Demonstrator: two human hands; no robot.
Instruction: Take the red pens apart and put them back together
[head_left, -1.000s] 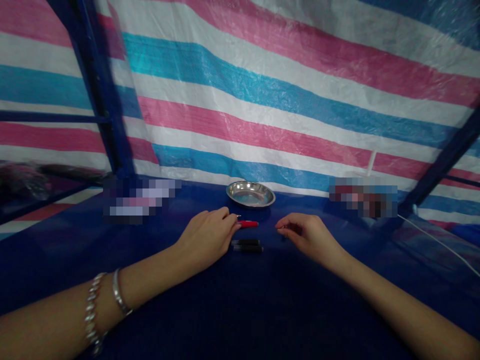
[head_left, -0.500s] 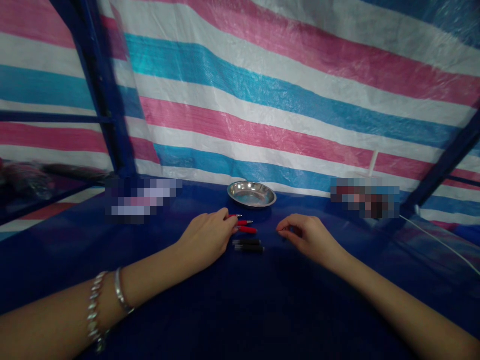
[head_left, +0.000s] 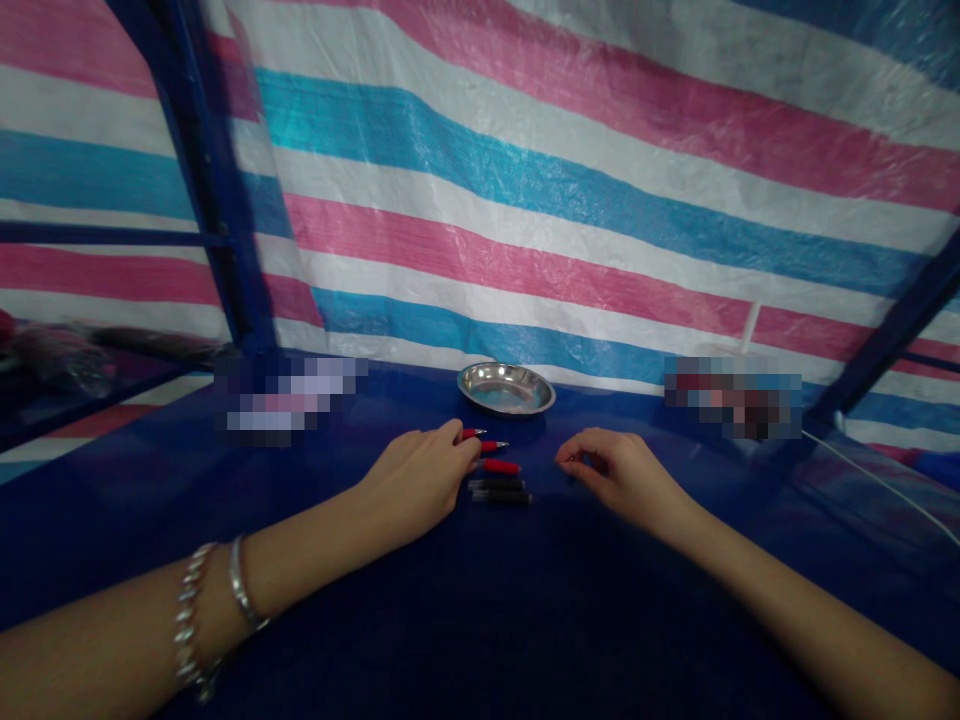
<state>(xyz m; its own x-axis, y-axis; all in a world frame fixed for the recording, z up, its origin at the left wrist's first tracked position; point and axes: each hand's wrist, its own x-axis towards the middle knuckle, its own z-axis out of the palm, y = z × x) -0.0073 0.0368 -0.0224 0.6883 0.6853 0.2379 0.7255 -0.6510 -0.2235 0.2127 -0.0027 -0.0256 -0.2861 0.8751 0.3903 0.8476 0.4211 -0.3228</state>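
My left hand (head_left: pixel 420 475) lies at the left ends of the red pens, its fingers closed on the nearest red pen (head_left: pixel 501 467), whose left end they hide. Just beyond, a second red pen (head_left: pixel 495 447) and a third red pen (head_left: pixel 474 433) point rightward, also partly covered by the hand. Closer to me two black pens (head_left: pixel 504 497) lie side by side, apart from the fingers. Across a small gap to the right, my right hand (head_left: pixel 619 470) is curled with thumb and forefinger pinched together; anything between them is too small to tell.
Behind the pens a round shiny metal dish (head_left: pixel 506 412) stands on the dark blue table (head_left: pixel 480 620). Pixelated items sit at the back left (head_left: pixel 292 400) and back right (head_left: pixel 735 395). A white cable (head_left: pixel 877 485) runs along the right. Blue metal posts and a striped sheet (head_left: pixel 525 200) stand behind.
The nearest red pen has shifted slightly right and toward me at my left fingers. My right hand keeps its pinched pose, and the view has moved very little.
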